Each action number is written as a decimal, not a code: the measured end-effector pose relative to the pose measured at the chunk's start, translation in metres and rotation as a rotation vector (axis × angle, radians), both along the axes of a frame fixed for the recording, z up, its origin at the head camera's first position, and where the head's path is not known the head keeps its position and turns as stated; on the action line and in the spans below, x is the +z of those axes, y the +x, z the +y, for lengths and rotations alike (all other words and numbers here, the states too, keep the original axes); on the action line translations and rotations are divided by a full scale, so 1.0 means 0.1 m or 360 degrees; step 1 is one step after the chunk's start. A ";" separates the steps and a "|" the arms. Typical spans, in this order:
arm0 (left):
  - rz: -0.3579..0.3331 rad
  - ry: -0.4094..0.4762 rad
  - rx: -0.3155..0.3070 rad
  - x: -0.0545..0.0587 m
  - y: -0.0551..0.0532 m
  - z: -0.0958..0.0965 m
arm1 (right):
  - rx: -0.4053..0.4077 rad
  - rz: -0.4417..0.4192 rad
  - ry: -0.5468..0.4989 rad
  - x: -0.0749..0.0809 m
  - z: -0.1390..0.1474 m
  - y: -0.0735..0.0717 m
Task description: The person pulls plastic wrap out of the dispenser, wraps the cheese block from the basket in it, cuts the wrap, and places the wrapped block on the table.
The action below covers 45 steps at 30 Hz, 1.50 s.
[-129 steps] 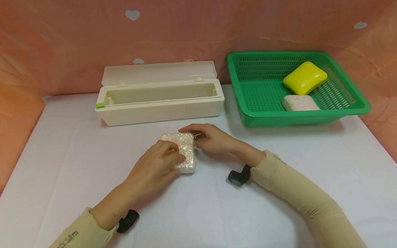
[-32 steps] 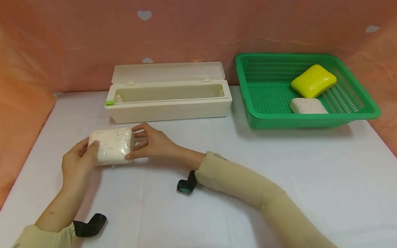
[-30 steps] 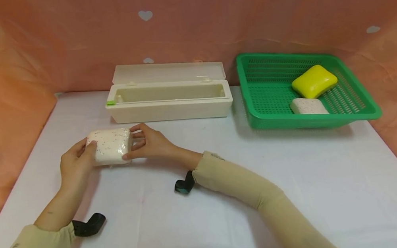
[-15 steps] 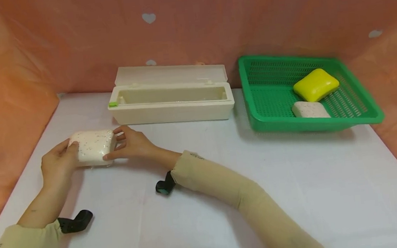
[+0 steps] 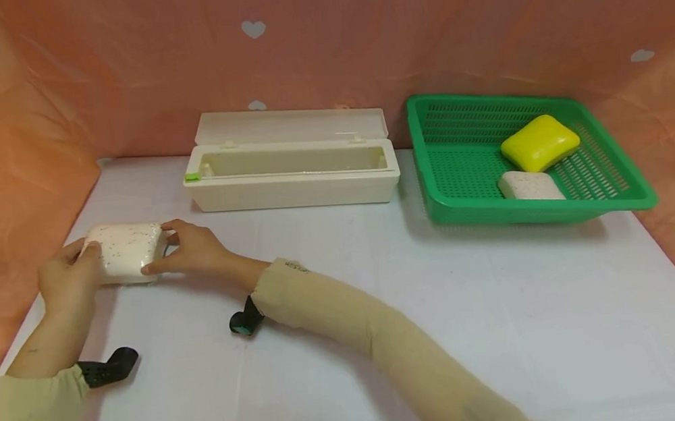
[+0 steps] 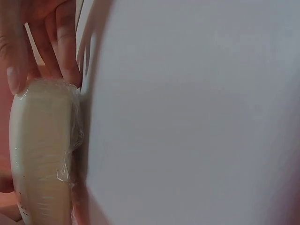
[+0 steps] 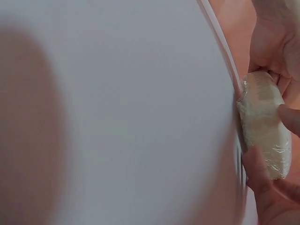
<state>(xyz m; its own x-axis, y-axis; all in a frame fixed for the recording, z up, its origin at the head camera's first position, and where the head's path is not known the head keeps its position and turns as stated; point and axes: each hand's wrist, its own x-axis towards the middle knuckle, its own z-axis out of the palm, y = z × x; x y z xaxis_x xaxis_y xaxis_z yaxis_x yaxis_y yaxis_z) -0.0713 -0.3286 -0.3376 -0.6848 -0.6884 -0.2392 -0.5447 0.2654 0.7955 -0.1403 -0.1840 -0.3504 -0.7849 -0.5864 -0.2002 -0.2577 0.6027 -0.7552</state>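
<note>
A white, speckled, pillow-shaped sponge point(image 5: 124, 250) wrapped in clear plastic film is at the table's left side. My left hand point(image 5: 69, 280) grips its left end, thumb on top and fingers out of sight behind. At the other end, my right hand point(image 5: 198, 252) holds it between thumb and fingers. Film bunches along the lower edge of the sponge point(image 6: 44, 150) in the left wrist view. From the right wrist, both hands show around the wrapped sponge point(image 7: 265, 115), which sits close to the tabletop; whether it touches, I cannot tell.
A long white dispenser box point(image 5: 295, 191) with its lid raised and a green slider point(image 5: 192, 177) stands at the back. Right of it, a green basket point(image 5: 533, 212) contains a yellow sponge point(image 5: 540, 143) and a white speckled sponge point(image 5: 530, 186). A cloth wall point(image 5: 321, 42) rises behind.
Earlier the sponge lay mid-table with film-wrapped side up; it was turned to show its speckled face. Both hands have since carried it left toward the table's edge, still gripping it.
</note>
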 end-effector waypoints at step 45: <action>0.0907 -0.0687 -0.0126 0.05 -0.27 0.56 | -0.0010 -0.0022 -0.0507 0.00 0.85 -0.33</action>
